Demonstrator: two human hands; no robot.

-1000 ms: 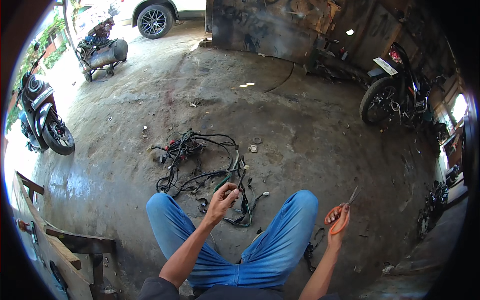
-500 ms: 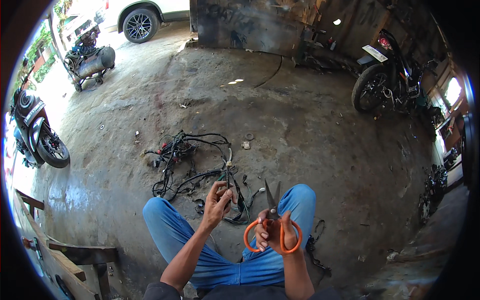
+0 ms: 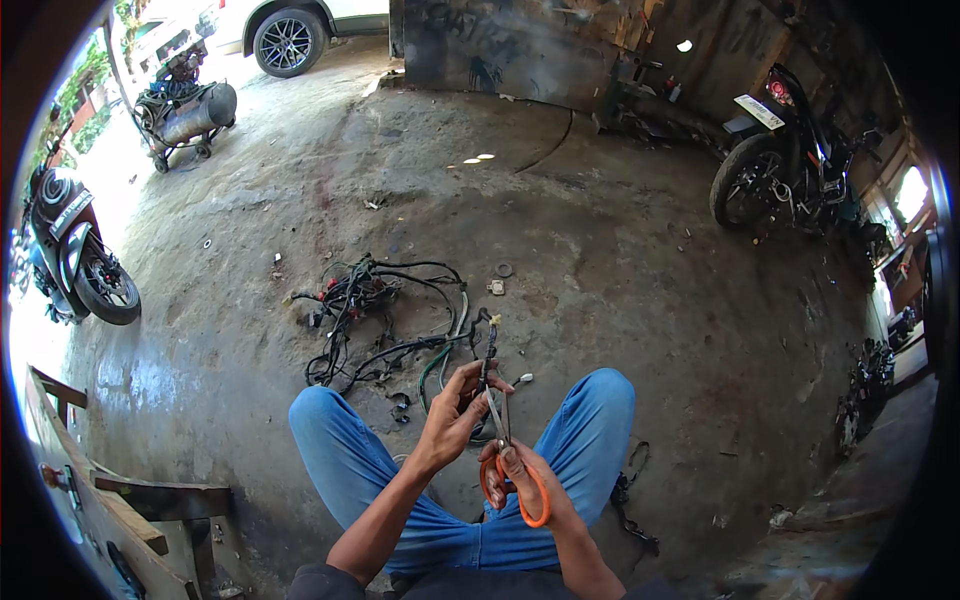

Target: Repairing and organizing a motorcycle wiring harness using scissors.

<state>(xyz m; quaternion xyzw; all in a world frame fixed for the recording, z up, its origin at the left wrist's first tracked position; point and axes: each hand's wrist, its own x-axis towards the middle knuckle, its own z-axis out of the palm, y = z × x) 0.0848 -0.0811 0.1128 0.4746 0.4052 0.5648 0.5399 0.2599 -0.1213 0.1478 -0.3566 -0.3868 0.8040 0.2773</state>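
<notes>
My left hand is closed around a black-wrapped branch of a wiring harness, pinching it between thumb and fingers above my lap. A pale connector tops the held branch. My right hand grips orange-handled scissors, fingers through the loops. The dark blades point up at the left fingertips and lie against or right beside the held wires; whether they touch cannot be made out. The rest of the harness spreads in a tangle on the floor beyond my left knee, with black, green and grey wires.
Loose wire scraps lie right of my right knee. A small connector block and a ring sit beyond the harness. A wooden bench stands at the left. Motorcycles and a compressor stand farther off.
My right hand has moved left and turned the scissors, bringing the blades to the left hand, their tips closer together. My left hand has shifted slightly right, lifting the wire branch.
</notes>
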